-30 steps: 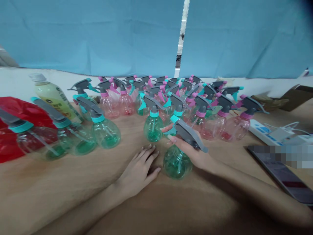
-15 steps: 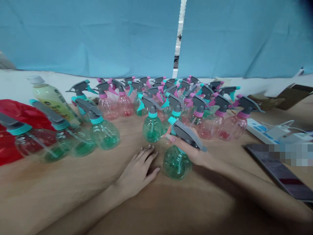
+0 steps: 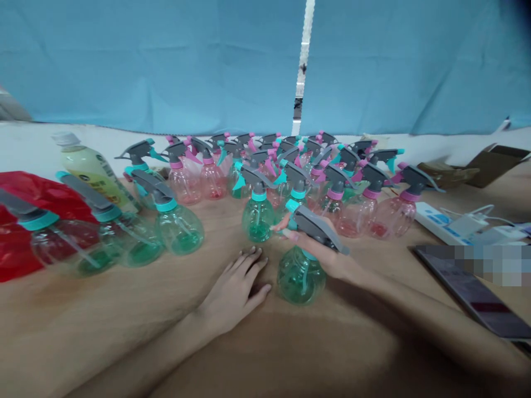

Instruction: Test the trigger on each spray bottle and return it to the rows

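Observation:
My right hand [image 3: 317,249] is wrapped round the neck of a green spray bottle [image 3: 301,279] with a grey and turquoise trigger head. The bottle stands upright on the wooden table [image 3: 249,359], its nozzle pointing away to the left. My left hand [image 3: 234,290] lies flat on the table beside it, fingers spread, holding nothing. Just beyond the fingertips stands another green spray bottle [image 3: 258,221] with some green liquid in the bottom. A third green spray bottle [image 3: 180,232] is farther left.
Several pink and green spray bottles [image 3: 357,213] crowd the back of the table. On the left are a red plastic bag [image 3: 16,254] and a yellowish labelled bottle [image 3: 89,168]. A phone [image 3: 468,287], a white power strip [image 3: 435,221] and an open cardboard box [image 3: 498,166] lie on the right.
The view has shifted very slightly. Both hands and the held spray bottle stay almost where they were.

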`<action>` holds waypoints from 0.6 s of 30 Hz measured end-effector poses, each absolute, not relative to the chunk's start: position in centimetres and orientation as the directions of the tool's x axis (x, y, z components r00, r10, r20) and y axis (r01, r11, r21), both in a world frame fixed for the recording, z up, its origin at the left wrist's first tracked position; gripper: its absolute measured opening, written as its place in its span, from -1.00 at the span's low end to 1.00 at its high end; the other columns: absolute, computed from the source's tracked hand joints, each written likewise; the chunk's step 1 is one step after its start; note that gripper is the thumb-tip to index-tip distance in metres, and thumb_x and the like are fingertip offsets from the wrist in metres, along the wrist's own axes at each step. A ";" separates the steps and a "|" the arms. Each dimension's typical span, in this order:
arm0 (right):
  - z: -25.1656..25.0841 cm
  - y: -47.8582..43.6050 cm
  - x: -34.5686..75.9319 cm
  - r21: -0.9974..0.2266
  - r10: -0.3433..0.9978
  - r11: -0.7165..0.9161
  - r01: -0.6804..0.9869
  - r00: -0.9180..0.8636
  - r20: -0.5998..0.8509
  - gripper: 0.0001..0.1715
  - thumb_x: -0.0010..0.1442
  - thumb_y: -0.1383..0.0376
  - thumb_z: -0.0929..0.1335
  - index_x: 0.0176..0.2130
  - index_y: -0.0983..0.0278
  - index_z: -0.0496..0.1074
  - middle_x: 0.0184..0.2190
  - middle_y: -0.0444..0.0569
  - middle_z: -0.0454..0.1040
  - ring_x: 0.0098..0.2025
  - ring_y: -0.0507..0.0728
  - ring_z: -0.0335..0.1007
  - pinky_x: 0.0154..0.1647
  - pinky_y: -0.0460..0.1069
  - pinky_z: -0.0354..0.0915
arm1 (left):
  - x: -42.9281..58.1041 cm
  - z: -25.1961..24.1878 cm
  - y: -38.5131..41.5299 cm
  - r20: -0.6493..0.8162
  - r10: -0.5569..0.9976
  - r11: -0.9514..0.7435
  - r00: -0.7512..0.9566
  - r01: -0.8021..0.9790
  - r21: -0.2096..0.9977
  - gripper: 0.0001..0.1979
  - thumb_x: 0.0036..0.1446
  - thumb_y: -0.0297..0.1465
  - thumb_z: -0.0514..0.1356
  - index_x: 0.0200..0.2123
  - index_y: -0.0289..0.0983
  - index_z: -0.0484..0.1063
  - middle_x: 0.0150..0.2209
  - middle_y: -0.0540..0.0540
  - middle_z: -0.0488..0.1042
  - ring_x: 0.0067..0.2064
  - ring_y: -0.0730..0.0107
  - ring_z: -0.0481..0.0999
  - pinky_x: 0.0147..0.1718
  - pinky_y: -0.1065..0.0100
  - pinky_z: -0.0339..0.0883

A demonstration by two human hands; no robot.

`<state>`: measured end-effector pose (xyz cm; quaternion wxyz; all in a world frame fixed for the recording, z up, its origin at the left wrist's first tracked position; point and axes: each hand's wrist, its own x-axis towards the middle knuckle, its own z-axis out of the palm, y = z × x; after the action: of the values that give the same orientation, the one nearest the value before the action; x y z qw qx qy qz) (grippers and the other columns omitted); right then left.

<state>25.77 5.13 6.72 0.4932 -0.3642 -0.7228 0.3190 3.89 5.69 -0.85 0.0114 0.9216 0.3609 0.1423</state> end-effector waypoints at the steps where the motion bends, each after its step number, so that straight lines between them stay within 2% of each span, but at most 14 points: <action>1: 6.6 5.2 25.7 -0.823 0.842 0.529 0.207 -0.246 0.480 -0.84 0.22 0.16 0.31 -0.23 0.17 0.40 -0.45 -0.16 0.36 -0.49 0.02 0.22 -0.37 -0.01 0.23 | 3.9 -0.8 5.7 0.253 0.670 -0.738 0.698 0.663 0.125 -0.53 0.31 -0.20 0.01 0.17 -0.36 0.19 0.22 -0.29 0.23 0.25 0.08 0.17 0.17 0.02 0.10; 6: 6.1 5.1 25.5 -0.833 0.860 0.506 0.223 -0.201 0.468 -0.75 0.20 0.12 0.33 -0.13 0.12 0.42 -0.42 -0.15 0.45 -0.43 0.07 0.36 -0.37 0.00 0.30 | 4.0 -0.6 5.6 0.233 0.673 -0.737 0.702 0.663 0.134 -0.49 0.29 -0.18 0.04 0.19 -0.36 0.17 0.23 -0.29 0.21 0.27 0.07 0.14 0.17 0.03 0.08; 9: 6.1 4.9 25.3 -0.843 0.863 0.503 0.192 -0.169 0.476 -0.74 0.18 0.14 0.35 -0.12 0.13 0.44 -0.29 -0.11 0.52 -0.23 0.12 0.45 -0.21 0.03 0.37 | 4.0 -0.5 5.5 0.217 0.674 -0.737 0.706 0.663 0.133 -0.46 0.26 -0.19 0.09 0.19 -0.39 0.17 0.23 -0.31 0.21 0.27 0.06 0.12 0.19 0.03 0.05; 11: 6.1 5.0 25.2 -0.853 0.854 0.511 0.108 -0.180 0.488 -0.72 0.17 0.18 0.36 -0.09 0.16 0.44 -0.16 -0.07 0.52 -0.07 0.15 0.44 -0.06 0.07 0.36 | 4.0 -0.5 5.5 0.213 0.678 -0.734 0.704 0.666 0.134 -0.45 0.25 -0.19 0.11 0.19 -0.40 0.17 0.23 -0.32 0.20 0.27 0.05 0.12 0.19 0.03 0.04; 13: 6.0 5.1 25.1 -0.862 0.852 0.505 0.048 -0.187 0.489 -0.67 0.15 0.19 0.38 -0.07 0.19 0.44 -0.11 -0.03 0.52 0.01 0.17 0.42 0.02 0.11 0.35 | 4.0 -0.5 5.4 0.216 0.682 -0.730 0.699 0.668 0.142 -0.45 0.24 -0.18 0.11 0.19 -0.38 0.16 0.24 -0.30 0.20 0.27 0.05 0.13 0.19 0.03 0.05; 15: 5.9 5.2 25.1 -0.867 0.860 0.495 0.054 -0.176 0.479 -0.65 0.14 0.17 0.38 -0.06 0.20 0.44 -0.11 -0.02 0.53 0.01 0.18 0.42 0.02 0.13 0.36 | 3.9 -0.5 5.4 0.226 0.680 -0.732 0.698 0.664 0.152 -0.45 0.24 -0.18 0.11 0.19 -0.36 0.16 0.23 -0.29 0.20 0.26 0.07 0.14 0.18 0.04 0.06; 18: 5.9 5.1 25.1 -0.857 0.868 0.494 0.145 -0.141 0.476 -0.67 0.13 0.14 0.39 -0.10 0.19 0.48 -0.22 -0.05 0.56 -0.13 0.16 0.48 -0.04 0.12 0.39 | 3.9 -0.4 5.4 0.229 0.673 -0.739 0.703 0.656 0.155 -0.46 0.25 -0.18 0.10 0.18 -0.37 0.17 0.23 -0.29 0.21 0.26 0.08 0.15 0.18 0.05 0.07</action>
<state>25.05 5.13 5.87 0.5381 -0.3743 -0.6764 0.3360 3.91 5.43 -0.42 0.0309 0.9224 0.3601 0.1364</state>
